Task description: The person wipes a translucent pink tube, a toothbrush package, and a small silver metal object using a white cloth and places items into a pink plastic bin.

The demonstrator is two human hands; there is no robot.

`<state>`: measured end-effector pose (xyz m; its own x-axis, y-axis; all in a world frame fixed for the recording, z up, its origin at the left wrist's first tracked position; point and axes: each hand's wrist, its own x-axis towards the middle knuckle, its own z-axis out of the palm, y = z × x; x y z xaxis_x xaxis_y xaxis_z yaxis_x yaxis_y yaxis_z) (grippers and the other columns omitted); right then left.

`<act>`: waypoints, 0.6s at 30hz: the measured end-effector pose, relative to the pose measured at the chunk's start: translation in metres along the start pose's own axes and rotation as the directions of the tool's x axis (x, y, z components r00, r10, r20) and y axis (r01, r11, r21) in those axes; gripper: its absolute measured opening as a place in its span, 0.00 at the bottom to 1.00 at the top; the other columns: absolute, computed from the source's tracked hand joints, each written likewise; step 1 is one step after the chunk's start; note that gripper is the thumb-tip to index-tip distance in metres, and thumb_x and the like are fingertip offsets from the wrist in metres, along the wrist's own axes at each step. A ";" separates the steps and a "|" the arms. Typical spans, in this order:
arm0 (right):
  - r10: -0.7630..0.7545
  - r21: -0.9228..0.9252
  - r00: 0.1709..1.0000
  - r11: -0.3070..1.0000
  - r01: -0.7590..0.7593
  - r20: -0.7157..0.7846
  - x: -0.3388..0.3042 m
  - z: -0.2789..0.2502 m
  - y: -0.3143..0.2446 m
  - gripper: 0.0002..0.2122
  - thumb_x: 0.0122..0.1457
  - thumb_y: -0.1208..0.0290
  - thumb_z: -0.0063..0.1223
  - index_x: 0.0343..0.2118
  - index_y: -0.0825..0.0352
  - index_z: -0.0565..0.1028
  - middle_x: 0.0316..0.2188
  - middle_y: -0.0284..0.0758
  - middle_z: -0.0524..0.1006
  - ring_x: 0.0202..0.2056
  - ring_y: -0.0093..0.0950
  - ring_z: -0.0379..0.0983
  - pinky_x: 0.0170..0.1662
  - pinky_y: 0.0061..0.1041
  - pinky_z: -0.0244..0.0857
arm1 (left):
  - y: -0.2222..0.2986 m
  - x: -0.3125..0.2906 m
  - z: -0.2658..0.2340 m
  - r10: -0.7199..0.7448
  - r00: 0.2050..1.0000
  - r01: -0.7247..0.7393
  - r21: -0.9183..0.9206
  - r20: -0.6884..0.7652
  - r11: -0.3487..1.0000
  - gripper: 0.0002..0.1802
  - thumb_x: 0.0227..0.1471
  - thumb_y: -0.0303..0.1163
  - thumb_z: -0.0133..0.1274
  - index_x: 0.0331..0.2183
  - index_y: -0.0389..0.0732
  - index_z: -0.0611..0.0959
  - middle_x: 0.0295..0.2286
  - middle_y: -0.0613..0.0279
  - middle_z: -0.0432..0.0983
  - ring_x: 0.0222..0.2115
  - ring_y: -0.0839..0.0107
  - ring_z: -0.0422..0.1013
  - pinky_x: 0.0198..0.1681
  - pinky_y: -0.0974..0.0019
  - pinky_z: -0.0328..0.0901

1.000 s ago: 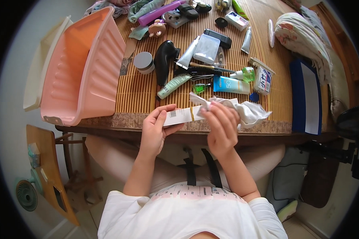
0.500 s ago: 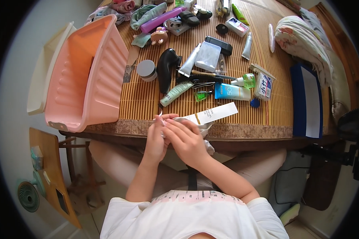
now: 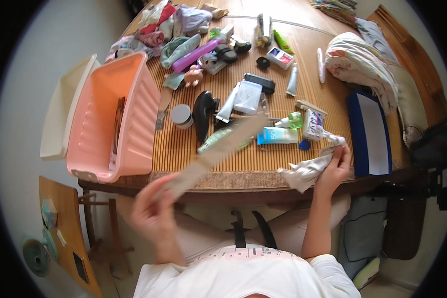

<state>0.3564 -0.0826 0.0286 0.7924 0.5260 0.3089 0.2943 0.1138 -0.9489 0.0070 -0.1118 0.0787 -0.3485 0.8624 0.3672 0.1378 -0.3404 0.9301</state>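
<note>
My left hand [image 3: 156,208], blurred by motion, grips the near end of a long, narrow white box [image 3: 218,151]. The box slants up to the right over the table edge, its far end over the tubes. A crumpled white cloth [image 3: 308,171] hangs from my right hand [image 3: 335,166], whose fingers are closed round it at the table's front right. Just beyond lie a blue-and-white sunscreen tube [image 3: 278,135], a green-and-clear bottle [image 3: 290,120], a small white printed container [image 3: 313,124] and a blue cap [image 3: 304,145]. A green tube [image 3: 216,140] is partly hidden behind the white box.
On the left stands a pink plastic bin [image 3: 144,124] with flat items inside. A black curved device [image 3: 203,114], a grey-lidded jar [image 3: 182,116] and silver tubes lie mid-table. Clothes [image 3: 169,22] heap at the far left. A blue-and-white box [image 3: 370,134] sits at the right edge.
My hands, together before, have moved apart. The left has lifted the white box off the table; the right has carried the white cloth to the right. The view has shifted up.
</note>
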 end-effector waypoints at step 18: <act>0.221 -0.620 0.673 0.652 0.435 0.705 0.103 0.054 0.044 0.22 0.70 0.57 0.36 0.61 0.63 0.67 0.59 0.40 0.71 0.54 0.32 0.70 0.60 0.35 0.61 | -0.016 0.047 0.113 0.363 0.669 -0.701 0.388 0.649 0.598 0.18 0.53 0.31 0.59 0.48 0.41 0.82 0.51 0.58 0.75 0.59 0.54 0.64 0.63 0.50 0.55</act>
<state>0.4219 0.0226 0.0156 0.2219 0.9739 -0.0473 0.8684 -0.2195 -0.4446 0.0928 -0.0237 0.0808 0.4184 0.6961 0.5834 0.6864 -0.6630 0.2987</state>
